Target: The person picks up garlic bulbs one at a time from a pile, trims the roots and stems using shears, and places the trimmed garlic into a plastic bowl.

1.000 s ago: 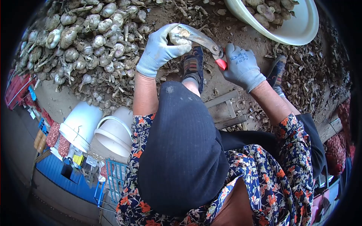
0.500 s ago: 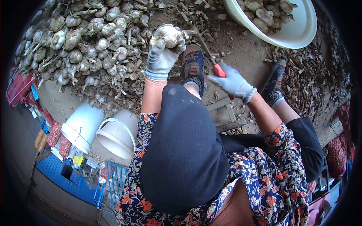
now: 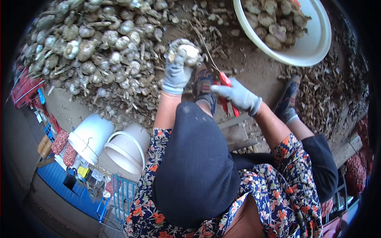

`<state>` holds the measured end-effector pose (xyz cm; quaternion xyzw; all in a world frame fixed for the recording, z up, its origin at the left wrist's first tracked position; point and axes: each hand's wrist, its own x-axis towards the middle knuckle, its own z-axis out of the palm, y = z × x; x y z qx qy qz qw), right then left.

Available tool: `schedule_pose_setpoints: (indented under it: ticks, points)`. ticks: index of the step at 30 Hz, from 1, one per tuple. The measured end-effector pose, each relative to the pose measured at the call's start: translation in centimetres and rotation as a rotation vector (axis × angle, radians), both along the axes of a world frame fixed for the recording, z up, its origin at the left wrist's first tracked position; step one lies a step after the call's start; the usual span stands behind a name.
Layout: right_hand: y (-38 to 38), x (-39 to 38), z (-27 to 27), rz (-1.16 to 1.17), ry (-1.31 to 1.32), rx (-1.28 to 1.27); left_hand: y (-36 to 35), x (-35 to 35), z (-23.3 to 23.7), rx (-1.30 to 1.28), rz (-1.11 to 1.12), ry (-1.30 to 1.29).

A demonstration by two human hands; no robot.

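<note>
My left hand (image 3: 176, 75), in a grey glove, has its fingers wrapped round a pale garlic bulb (image 3: 190, 54) above one shoe. Just to the right, my gloved right hand (image 3: 242, 96) grips red-handled shears (image 3: 224, 79). Their long thin blades point up and away, passing close beside the bulb. The lower red handles show beneath the right hand with a gap between them. A large heap of garlic (image 3: 103, 51) with dry stems lies left of my left hand.
A wide pale tub (image 3: 317, 51) with trimmed bulbs (image 3: 274, 27) stands at the upper right. Two white buckets (image 3: 90, 137) lie tipped at the lower left, near filled red net bags (image 3: 60, 142). Dry stem scraps (image 3: 325, 95) cover the ground at right.
The bulb in my left hand has turned and sits slightly lower and to the right. The handles of the shears have spread apart in my right hand. The whole view has shifted a little.
</note>
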<state>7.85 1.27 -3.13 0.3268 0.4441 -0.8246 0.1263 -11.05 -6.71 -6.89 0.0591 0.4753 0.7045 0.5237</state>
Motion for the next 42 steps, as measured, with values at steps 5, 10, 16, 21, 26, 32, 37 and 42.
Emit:
schedule_pose_setpoints:
  ticks: [5, 10, 16, 21, 26, 32, 37, 42]
  points:
    - [-0.5, 1.1, -0.7, -0.273, -0.225, -0.23, 3.9, 0.4, 2.5, 0.083, -0.083, 0.141]
    - [-1.2, 2.7, -0.5, -0.21, -0.322, -0.188, 11.4, 0.0, 8.8, 0.333, -0.438, 0.744]
    - [0.4, 3.2, -2.2, 0.037, -0.285, 0.158, 11.6, -11.2, 10.9, -0.851, -0.247, 1.991]
    - [1.8, 2.1, -1.7, 0.083, -0.268, 0.269, 12.4, -17.1, 7.9, -0.933, -0.456, 2.082]
    - [2.9, 0.2, 0.3, 0.211, -0.24, 0.759, 8.6, -11.7, 10.4, -0.533, -0.14, 1.584]
    - [4.2, -1.9, 3.6, 0.175, -0.275, 1.247, 5.3, -5.5, 8.2, -0.103, -0.035, 0.381]
    - [5.0, -2.4, 4.4, 0.346, -0.284, 1.467, 4.3, -4.5, 8.0, -0.101, -0.11, 0.543]
    - [5.5, -3.1, 4.4, 0.412, -0.223, 1.319, 3.8, -4.2, 7.9, -0.192, -0.17, 0.766]
